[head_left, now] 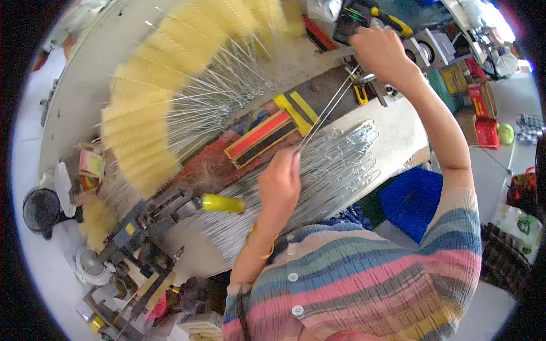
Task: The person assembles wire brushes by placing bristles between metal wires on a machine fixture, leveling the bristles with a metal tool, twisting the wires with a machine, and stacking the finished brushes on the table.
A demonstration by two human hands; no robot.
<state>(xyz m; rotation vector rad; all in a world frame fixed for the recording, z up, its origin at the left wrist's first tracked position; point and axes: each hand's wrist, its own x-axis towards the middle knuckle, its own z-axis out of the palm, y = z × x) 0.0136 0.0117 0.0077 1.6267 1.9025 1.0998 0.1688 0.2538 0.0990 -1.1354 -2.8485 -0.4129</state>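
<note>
My left hand [278, 184] is closed in a pinch on the near end of a long doubled metal wire [327, 111]. That wire runs up and away to a small metal fixture [372, 85] at the table's far right. Over the fixture, my right hand [382, 54] is curled closed; what its fingers grip is hidden. Beneath my left hand and to its right lies a thick layer of bent wires [341, 162] with looped ends. Yellow bristle brushes [142, 102] with twisted wire handles fan out in a wide arc at the left and far side.
A red and black block in a yellow frame [264, 136] lies mid-table. A lever with a yellow-green grip [223, 203] juts in beside my left forearm. Yellow-handled pliers [360, 94] are by the fixture. Beyond it sits a black tray [350, 25]. A blue bin [412, 199] stands below the table edge.
</note>
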